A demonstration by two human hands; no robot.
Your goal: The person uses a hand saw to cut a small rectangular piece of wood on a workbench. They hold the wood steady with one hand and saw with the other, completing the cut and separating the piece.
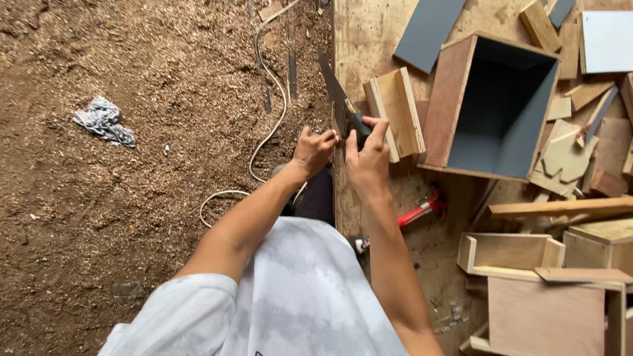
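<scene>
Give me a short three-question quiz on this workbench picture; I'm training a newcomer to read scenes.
1. True or false: both hands are at the handsaw.
2. What colour is the inside of the open box? A grey, B yellow, C green.
3. What lies crumpled on the sawdust floor at the left?

Key: 1 true, the left hand and right hand meet at its handle. 2 A. 3 a patterned cloth.
</scene>
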